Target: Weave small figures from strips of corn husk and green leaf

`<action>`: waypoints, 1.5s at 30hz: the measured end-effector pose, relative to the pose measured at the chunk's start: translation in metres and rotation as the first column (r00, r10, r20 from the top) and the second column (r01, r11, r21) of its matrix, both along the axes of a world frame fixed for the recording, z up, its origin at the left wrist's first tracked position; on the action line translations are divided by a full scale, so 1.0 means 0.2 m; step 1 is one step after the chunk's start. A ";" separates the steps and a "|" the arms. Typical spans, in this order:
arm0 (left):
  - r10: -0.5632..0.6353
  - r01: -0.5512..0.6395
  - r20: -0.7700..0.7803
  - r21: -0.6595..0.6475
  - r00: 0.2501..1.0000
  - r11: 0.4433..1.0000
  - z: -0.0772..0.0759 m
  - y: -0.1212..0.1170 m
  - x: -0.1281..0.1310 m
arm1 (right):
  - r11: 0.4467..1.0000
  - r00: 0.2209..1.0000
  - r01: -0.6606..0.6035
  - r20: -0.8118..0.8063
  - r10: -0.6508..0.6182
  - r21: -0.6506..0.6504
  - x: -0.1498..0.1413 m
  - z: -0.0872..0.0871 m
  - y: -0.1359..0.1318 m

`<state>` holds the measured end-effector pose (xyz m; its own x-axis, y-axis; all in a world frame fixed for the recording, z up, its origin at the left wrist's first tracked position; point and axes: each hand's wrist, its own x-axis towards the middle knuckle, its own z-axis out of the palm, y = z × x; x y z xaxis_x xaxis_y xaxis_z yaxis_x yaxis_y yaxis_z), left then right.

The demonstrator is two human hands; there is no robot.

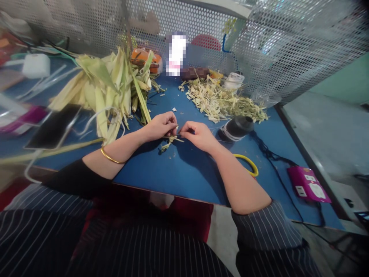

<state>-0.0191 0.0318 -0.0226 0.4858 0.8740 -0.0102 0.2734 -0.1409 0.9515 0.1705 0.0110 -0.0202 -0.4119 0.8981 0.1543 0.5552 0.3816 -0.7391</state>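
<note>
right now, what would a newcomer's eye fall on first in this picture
Probably the big heap of pale corn husks, spread over the left part of the blue table. Next, the left hand and right hand, close together mid-table by a small husk bundle. The magenta power strip stands out at the right.

Blue-topped worktable (178, 181), bearing a spread of corn husks (99, 86) at left, a heap of husk shreds (220, 100) at right rear, a black thread cone (236, 127), a yellow ring (255, 165) and a magenta socket block (308, 184). A small husk bundle (170, 142) near the middle appears to touch the surface.
</note>
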 end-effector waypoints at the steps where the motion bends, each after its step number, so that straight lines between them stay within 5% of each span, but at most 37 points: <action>1: -0.007 0.008 -0.024 0.026 1.000 1.000 0.00 0.00 0.00 | 0.999 0.999 0.015 -0.036 -0.017 -0.042 0.00 0.00 0.00; 5: -0.003 0.012 -0.098 0.091 0.995 0.996 -0.01 0.00 -0.01 | 0.970 0.975 0.038 -0.206 -0.089 -0.242 -0.02 0.00 -0.01; 9: 0.024 0.004 -0.162 0.168 0.986 0.986 0.00 0.00 -0.01 | 0.970 0.957 -0.031 -0.287 -0.041 -0.240 -0.04 -0.01 -0.02; 13: 0.025 0.028 -0.206 0.249 0.978 0.968 0.01 -0.01 -0.01 | 0.983 0.980 -0.096 -0.189 0.065 -0.157 -0.04 -0.01 -0.02; 21: 0.003 0.084 -0.274 0.306 0.962 0.948 0.02 -0.02 0.00 | 0.990 0.996 -0.084 -0.021 0.082 -0.111 -0.04 -0.01 -0.02; 24: 0.024 0.025 -0.207 0.231 0.978 0.973 0.00 0.00 -0.01 | 0.993 0.997 -0.062 -0.055 0.057 -0.097 -0.03 -0.01 -0.01; 29: 0.062 -0.062 -0.014 -0.028 0.998 0.998 -0.03 0.01 -0.01 | 0.995 0.999 0.024 -0.051 -0.019 0.100 -0.02 -0.01 0.00; 36: 0.047 -0.052 -0.047 -0.113 0.998 0.992 0.02 -0.03 0.01 | 0.954 0.999 0.023 0.036 -0.036 0.299 -0.05 0.01 -0.04; 45: -0.063 0.064 0.012 -0.166 0.998 0.984 0.00 -0.01 -0.01 | 0.962 0.986 0.099 0.108 -0.130 0.254 -0.04 -0.02 -0.02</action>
